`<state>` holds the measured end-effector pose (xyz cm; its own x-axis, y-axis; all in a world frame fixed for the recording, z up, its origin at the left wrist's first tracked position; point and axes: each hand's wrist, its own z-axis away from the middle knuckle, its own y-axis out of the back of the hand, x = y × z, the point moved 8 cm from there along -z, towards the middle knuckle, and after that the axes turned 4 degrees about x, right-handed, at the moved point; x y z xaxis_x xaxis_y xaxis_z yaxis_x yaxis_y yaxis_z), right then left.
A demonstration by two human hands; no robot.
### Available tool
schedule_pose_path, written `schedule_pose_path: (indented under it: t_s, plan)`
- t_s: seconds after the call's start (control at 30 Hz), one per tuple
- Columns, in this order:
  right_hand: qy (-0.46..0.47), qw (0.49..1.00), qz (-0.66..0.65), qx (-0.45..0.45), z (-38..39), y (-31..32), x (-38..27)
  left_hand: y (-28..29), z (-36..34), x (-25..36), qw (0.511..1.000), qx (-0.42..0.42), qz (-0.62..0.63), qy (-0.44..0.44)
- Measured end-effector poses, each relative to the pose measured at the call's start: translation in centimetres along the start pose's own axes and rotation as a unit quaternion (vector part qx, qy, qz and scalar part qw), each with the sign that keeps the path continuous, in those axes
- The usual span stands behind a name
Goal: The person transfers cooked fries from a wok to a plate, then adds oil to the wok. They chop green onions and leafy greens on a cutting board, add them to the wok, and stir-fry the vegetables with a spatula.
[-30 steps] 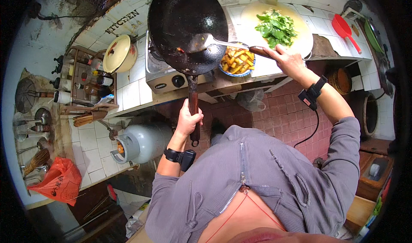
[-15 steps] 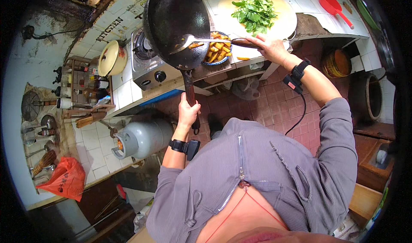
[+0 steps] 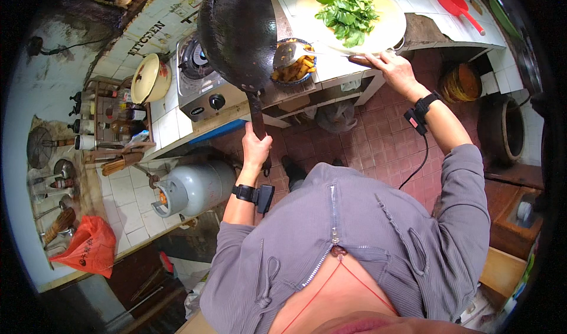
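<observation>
My left hand (image 3: 256,149) is closed around the dark handle of a black wok (image 3: 239,33). The wok is tilted between the gas stove and a blue-rimmed bowl (image 3: 315,68). In my right hand (image 3: 398,71) is the wooden grip of a metal wok spatula (image 3: 287,54). Its blade is over the bowl and hides part of the browned food strips (image 3: 295,72) inside. Beyond the right hand, chopped leafy greens (image 3: 348,16) lie on a large pale round surface (image 3: 387,30).
A lit-looking gas stove (image 3: 195,86) stands left of the wok, with a cream enamel pot (image 3: 147,83) beside it. Further left is a bottle rack (image 3: 118,118). A grey gas cylinder (image 3: 204,186) lies below the counter. A red ladle (image 3: 453,2) rests at the far right.
The spatula blade has moved out of the wok to above the bowl. The wok has shifted slightly left. A strip beside the bowl on the counter edge no longer shows.
</observation>
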<state>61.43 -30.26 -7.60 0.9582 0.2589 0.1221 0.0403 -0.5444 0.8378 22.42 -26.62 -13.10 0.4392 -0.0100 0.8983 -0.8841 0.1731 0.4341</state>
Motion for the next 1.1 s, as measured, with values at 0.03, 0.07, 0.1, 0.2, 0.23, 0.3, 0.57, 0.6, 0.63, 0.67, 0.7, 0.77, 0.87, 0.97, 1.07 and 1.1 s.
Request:
schedule_pose_path:
  t_s: [0.03,0.07,0.1,0.2,0.23,0.3,0.57,0.6,0.63,0.67,0.7,0.77,0.87,0.97,1.07,1.1]
  plan:
    - [-0.006,1.000,0.002,0.000,0.3,0.3,0.0,0.2,-0.1,0.1,1.000,-0.001,-0.007,-0.008]
    - [-0.007,1.000,0.016,-0.010,0.6,0.6,0.0,0.5,-0.3,-0.1,1.000,-0.003,-0.010,-0.001]
    - [-0.016,1.000,0.015,0.000,0.6,1.1,-0.1,0.7,-0.4,-0.2,1.000,-0.005,-0.026,-0.003]
    - [-0.035,0.998,0.003,0.057,-0.2,2.7,-1.0,1.4,-0.8,-0.6,0.998,-0.012,-0.055,-0.007]
    - [-0.047,0.996,-0.010,0.075,-0.8,3.0,-1.3,1.6,-0.8,-0.8,0.997,-0.015,-0.075,-0.007]
    - [-0.096,0.995,0.031,0.008,-2.4,1.3,-1.6,2.0,-0.9,-1.0,0.995,-0.004,-0.096,-0.013]
    - [-0.042,0.996,0.062,0.045,-2.0,1.2,-3.7,3.1,-0.9,-0.9,0.996,-0.014,-0.084,-0.027]
    - [-0.043,0.996,0.072,0.021,-1.1,1.6,-3.4,3.3,-0.9,-0.6,0.995,-0.011,-0.089,-0.036]
    - [-0.038,0.996,0.078,-0.004,-0.2,2.2,-3.3,3.7,-1.0,-0.5,0.995,-0.001,-0.093,-0.042]
    - [-0.035,0.996,0.084,-0.016,0.4,3.0,-3.1,4.1,-1.1,-0.6,0.994,0.007,-0.103,-0.027]
    - [-0.029,0.995,0.087,-0.032,0.8,3.6,-2.9,4.4,-1.1,-0.4,0.997,0.009,-0.073,-0.033]
    - [-0.029,0.993,0.102,-0.049,1.4,5.0,-3.0,5.0,-1.3,-0.4,0.995,-0.002,-0.099,-0.023]
    - [-0.097,0.992,0.050,-0.057,1.7,6.2,-3.1,5.9,-1.9,0.2,1.000,-0.006,-0.003,-0.030]
    - [-0.222,0.966,-0.072,-0.110,1.9,5.3,-3.5,6.8,-2.7,0.7,0.985,-0.048,0.166,-0.004]
    - [-0.364,0.823,-0.432,-0.064,0.9,4.0,-5.5,9.2,-4.2,1.6,0.966,-0.090,0.241,0.008]
    - [-0.459,0.681,-0.565,-0.086,1.1,2.4,-7.0,10.3,-5.0,1.9,0.960,-0.105,0.259,0.006]
